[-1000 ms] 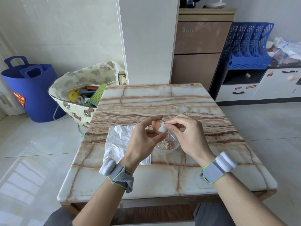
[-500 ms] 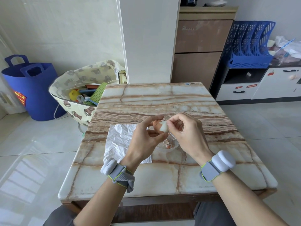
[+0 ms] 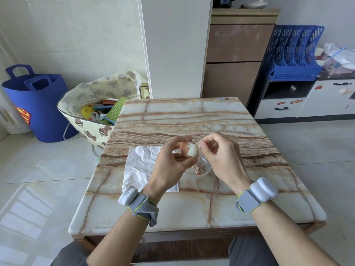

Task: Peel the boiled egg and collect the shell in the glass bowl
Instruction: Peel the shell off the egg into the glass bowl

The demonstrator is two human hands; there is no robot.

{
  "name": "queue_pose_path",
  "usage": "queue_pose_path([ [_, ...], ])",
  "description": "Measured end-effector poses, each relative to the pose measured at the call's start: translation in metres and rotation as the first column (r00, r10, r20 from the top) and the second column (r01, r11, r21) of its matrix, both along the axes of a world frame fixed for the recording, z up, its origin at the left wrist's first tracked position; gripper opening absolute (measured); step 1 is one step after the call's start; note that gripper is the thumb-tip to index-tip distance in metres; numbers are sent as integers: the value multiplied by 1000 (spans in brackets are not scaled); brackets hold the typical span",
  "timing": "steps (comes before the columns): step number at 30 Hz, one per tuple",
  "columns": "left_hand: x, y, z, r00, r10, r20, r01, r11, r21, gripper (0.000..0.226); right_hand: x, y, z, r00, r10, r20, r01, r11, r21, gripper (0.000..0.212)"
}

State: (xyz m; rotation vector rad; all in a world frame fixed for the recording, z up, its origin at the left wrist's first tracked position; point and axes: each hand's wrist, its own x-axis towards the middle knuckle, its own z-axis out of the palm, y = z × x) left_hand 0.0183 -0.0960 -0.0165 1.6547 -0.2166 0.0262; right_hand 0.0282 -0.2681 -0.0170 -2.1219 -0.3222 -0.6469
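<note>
My left hand (image 3: 170, 164) holds a boiled egg (image 3: 189, 149) above the table; brown shell covers its left part and bare white shows on its right. Thumb and forefinger of my right hand (image 3: 222, 160) pinch at the shell on the egg's upper right edge. Directly below both hands sits a small glass bowl (image 3: 206, 172) with several brown shell pieces (image 3: 196, 168) inside. My hands hide part of the bowl's rim.
A crumpled white sheet (image 3: 141, 167) lies on the marble table (image 3: 182, 120) left of the bowl. On the floor to the left stand a bear-print bag (image 3: 92, 104) of items and a blue tub (image 3: 36, 104). A brown cabinet (image 3: 236, 54) stands behind the table.
My right thumb and forefinger have shifted up along the egg to its upper right edge. More bare white shows on the egg than a second ago. The left hand stays put.
</note>
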Motion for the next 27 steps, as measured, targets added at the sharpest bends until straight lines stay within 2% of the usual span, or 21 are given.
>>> queue_pose_path([
  [16,-2,4,4,1000,6,-5,-6,1000,8,51,0,-9,-6,996,42,-74,-39,998,52,7],
  [27,-1,3,5,1000,14,-9,-14,999,-32,50,2,-11,-9,990,38,-135,-30,998,61,16],
])
